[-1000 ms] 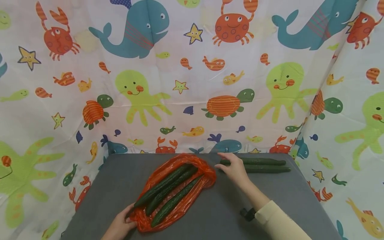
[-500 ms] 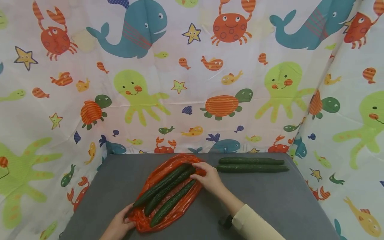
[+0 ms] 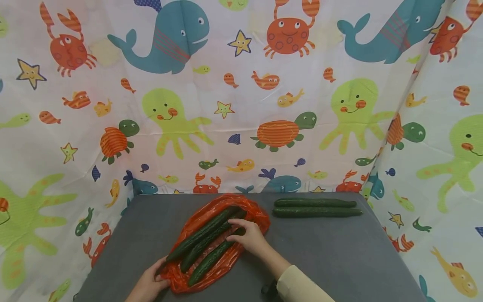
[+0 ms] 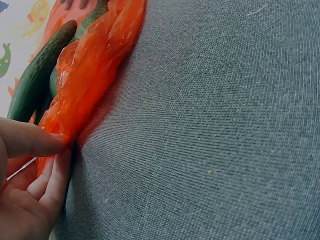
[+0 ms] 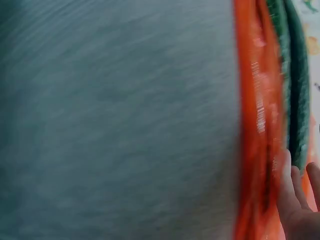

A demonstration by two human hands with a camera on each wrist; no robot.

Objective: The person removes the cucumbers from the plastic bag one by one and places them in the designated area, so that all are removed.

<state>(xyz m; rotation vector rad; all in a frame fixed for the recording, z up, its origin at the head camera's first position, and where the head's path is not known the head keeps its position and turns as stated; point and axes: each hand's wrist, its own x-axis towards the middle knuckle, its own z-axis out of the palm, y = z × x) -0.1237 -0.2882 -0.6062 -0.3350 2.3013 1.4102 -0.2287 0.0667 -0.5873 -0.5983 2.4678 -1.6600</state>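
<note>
An orange plastic bag [image 3: 259, 213] lies spread on the grey table, with three dark green cucumbers on it: a far one [image 3: 205, 232], a middle one [image 3: 200, 248] and a near one [image 3: 208, 262]. At the bag's near left end, my left hand [image 3: 148, 283] pinches the plastic between thumb and fingers, as the bag edge [image 4: 95, 75] in the left wrist view shows. My right hand [image 3: 250, 235] hovers over the far ends of the middle and near cucumbers, thumb and fingers apart. In the right wrist view its fingers [image 5: 286, 187] are beside the cucumbers.
Two more cucumbers, a rear one [image 3: 315, 202] and a front one [image 3: 317, 212], lie side by side at the back right of the grey table [image 3: 320, 251]. A curtain [image 3: 241, 96] printed with sea animals stands behind the table and along both sides.
My right hand has moved left and nearer, from beside the two cucumbers at the back right to over the cucumbers on the bag. The left hand keeps its place at the bag.
</note>
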